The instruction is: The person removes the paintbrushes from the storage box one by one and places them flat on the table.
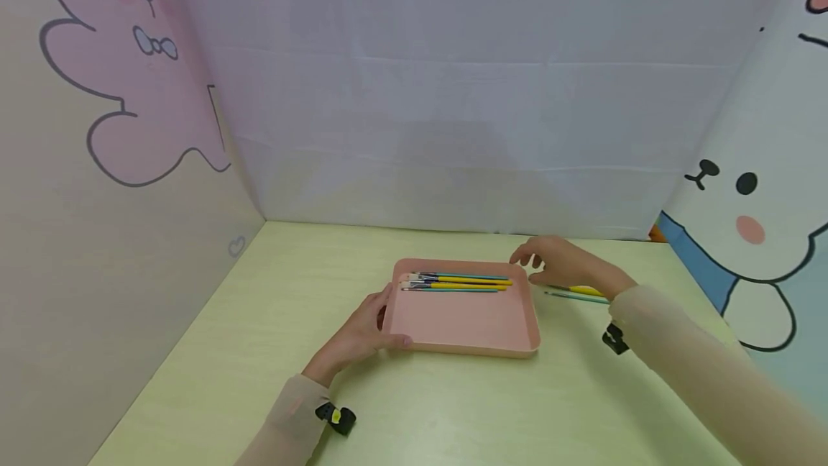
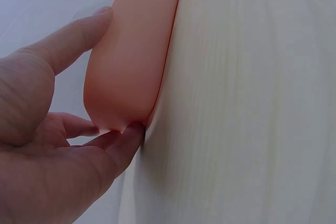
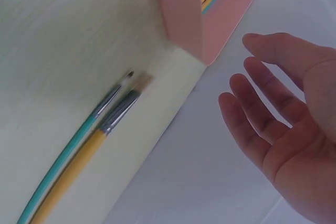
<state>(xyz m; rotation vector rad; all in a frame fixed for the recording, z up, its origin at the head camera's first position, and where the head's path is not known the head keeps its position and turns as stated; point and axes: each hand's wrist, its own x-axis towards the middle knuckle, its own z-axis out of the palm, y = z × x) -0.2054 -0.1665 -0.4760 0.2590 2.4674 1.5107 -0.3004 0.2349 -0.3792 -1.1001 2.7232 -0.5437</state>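
A pink rectangular tray [image 1: 466, 322] sits on the table, with several yellow and teal paintbrushes [image 1: 459, 283] lying side by side along its back half. My left hand [image 1: 356, 333] grips the tray's near left corner; the left wrist view shows the thumb at its rim and fingers against the outer wall [image 2: 134, 51]. By the back right corner hovers my right hand [image 1: 561, 261], holding nothing, its fingers loosely bent and spread. Below that hand, right of the tray, lie a yellow paintbrush [image 3: 79, 166] and a teal paintbrush [image 3: 65, 150], bristles toward the tray.
The light wood-grain table [image 1: 259, 351] meets a white sheet [image 1: 414, 185] at the back. Panels with cartoon animals stand at the left [image 1: 155, 121] and right [image 1: 763, 250]. Each sleeve carries a small black device at the wrist.
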